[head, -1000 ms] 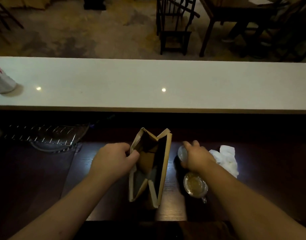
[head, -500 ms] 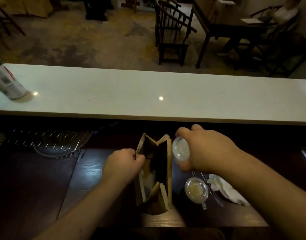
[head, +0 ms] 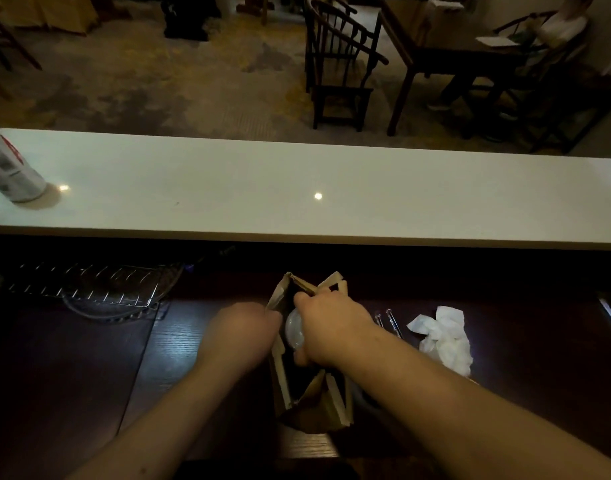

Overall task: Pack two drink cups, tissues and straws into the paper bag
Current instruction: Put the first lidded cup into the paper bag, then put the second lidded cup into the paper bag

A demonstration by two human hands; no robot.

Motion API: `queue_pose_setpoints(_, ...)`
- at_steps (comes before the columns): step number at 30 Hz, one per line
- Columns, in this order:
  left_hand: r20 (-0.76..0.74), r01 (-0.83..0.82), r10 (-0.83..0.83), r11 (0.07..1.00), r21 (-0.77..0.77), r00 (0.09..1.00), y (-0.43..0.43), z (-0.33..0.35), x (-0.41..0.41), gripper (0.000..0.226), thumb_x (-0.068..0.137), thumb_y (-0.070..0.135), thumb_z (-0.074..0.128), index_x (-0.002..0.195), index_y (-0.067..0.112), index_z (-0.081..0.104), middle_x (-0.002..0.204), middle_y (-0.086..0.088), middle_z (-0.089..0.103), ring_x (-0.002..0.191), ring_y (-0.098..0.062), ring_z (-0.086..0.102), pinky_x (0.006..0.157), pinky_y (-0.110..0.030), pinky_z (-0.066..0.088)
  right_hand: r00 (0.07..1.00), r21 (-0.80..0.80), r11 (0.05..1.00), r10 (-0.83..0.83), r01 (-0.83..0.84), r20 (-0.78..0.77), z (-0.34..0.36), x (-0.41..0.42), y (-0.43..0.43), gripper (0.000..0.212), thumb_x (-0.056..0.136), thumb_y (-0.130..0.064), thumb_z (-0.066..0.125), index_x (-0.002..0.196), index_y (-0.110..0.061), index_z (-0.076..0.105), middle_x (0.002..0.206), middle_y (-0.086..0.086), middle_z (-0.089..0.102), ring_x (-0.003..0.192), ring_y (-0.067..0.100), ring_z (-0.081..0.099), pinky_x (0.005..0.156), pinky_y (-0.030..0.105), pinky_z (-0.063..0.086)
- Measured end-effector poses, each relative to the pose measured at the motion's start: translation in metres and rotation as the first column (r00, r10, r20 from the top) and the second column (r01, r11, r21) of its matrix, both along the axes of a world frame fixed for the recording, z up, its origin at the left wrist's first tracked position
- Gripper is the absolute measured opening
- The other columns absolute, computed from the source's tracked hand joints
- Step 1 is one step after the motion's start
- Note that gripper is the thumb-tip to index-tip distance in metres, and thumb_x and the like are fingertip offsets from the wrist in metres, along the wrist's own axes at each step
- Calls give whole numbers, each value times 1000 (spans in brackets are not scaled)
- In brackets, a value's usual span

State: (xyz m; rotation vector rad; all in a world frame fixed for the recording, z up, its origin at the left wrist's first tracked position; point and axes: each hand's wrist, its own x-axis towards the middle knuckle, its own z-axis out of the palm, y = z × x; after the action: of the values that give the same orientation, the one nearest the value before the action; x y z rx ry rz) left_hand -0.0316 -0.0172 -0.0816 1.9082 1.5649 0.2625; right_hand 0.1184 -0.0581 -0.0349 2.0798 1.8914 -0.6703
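Note:
A brown paper bag (head: 326,407) stands open on the dark wooden counter. My left hand (head: 240,336) pinches the bag's left rim. My right hand (head: 331,327) grips a drink cup (head: 293,332) with a clear lid, held over the bag's mouth and partly inside it. Two wrapped straws (head: 389,322) lie just right of the bag. Crumpled white tissues (head: 444,337) lie further right. The second cup is hidden behind my right forearm.
A long white bar top (head: 297,188) runs across behind the counter, with a white can (head: 10,168) at its far left. A wire rack (head: 89,289) lies at the left. Chairs, a table and a seated person are beyond.
My right hand lifted the cup off the counter, carried it left and lowered it into the bag's mouth. My left hand kept its hold on the bag's rim.

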Motion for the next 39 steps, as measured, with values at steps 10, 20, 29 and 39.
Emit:
queue_pose_setpoints(10,-109,24,-16,997,71,994,-8,0,7,40,84,40,57,56,12,58,49,-3,55,45,-15,49,43,-28,29,992,-181,977,-98,112,84,-82,1,41,57,96,-13,63,148,-15,40,145,20,44,130,37,47,100,48,45)
queue_pose_setpoints(20,-128,34,-21,994,104,992,-10,-4,7,41,86,40,56,55,14,58,49,-2,55,46,-15,51,43,-28,29,968,-192,979,115,-71,225,-124,-8,49,44,101,-16,55,144,-13,45,141,15,53,126,32,52,99,41,43)
queue_pose_setpoints(29,-172,71,-51,991,113,984,-4,-3,6,42,88,44,56,58,15,61,56,-2,61,56,-18,57,46,-30,31,991,471,878,124,-88,-47,-2,24,-5,13,94,-25,57,105,-19,62,94,2,59,87,21,57,66,38,50)
queue_pose_setpoints(39,-180,103,-81,988,119,980,-12,-3,5,43,88,40,55,53,13,54,53,-3,58,53,-20,55,47,-29,30,970,-206,948,-233,242,65,-102,112,-102,106,71,-56,82,156,-29,24,148,9,41,128,36,50,98,46,49)
